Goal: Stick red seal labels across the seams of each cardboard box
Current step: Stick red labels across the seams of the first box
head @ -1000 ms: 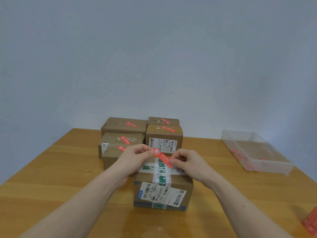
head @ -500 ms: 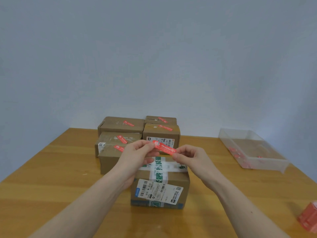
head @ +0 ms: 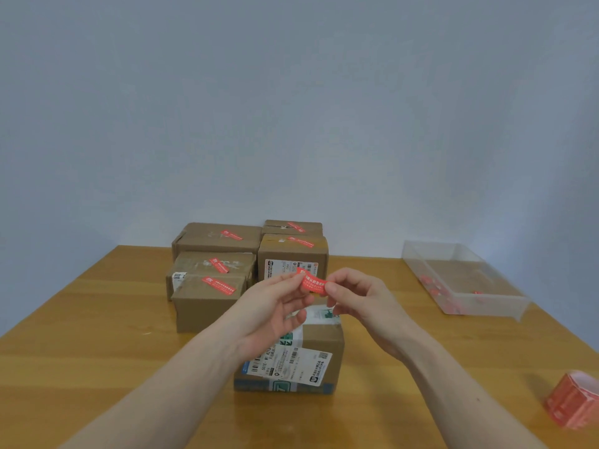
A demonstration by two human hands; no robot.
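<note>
A red seal label point(head: 311, 284) is held in the air between both hands, bowed in the middle. My left hand point(head: 271, 311) pinches its left end and my right hand point(head: 359, 299) pinches its right end. Right below the hands stands a cardboard box point(head: 324, 338) with green-printed tape and a white shipping label on its front. Its top is mostly hidden by my hands. Behind it several cardboard boxes point(head: 207, 299) stand grouped together, each with a red label on top.
A clear plastic tray point(head: 486, 299) with a few red scraps stands at the right on the wooden table point(head: 97, 335). A roll of red labels point(head: 573, 403) lies near the right front edge.
Both hands have lifted the red label up off the top of the near box and brought its ends closer, so it now bows in the air.
</note>
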